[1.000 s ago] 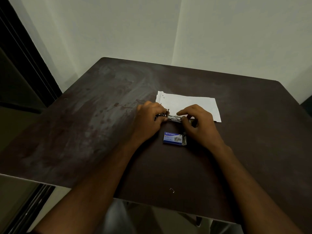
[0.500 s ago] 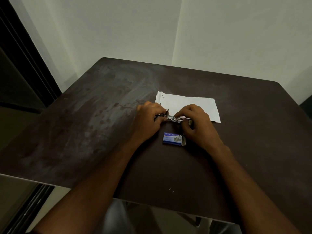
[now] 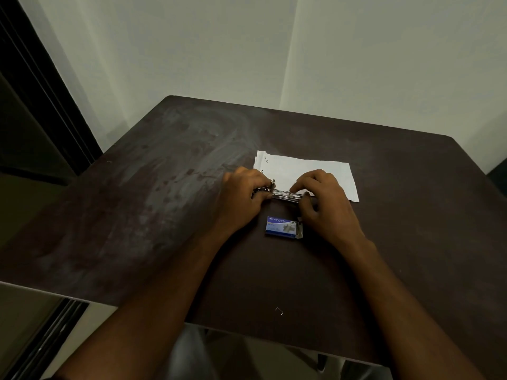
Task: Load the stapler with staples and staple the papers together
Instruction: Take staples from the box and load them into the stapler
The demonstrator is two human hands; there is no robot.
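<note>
Beside the papers, both hands' fingers pinched around the stapler.

A dark brown table, scuffed pale left of the grip, fills the view. Beyond the grip, plain pale walls meet in a corner. Far left stands a dark doorframe. Light is dim.

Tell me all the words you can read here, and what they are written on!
"kangaro": on the top of the little blue staple box.
Smaller print lower on the box: too small and blurred to read.
Papers: a few tiny dark marks near the left edge, no words.
</note>
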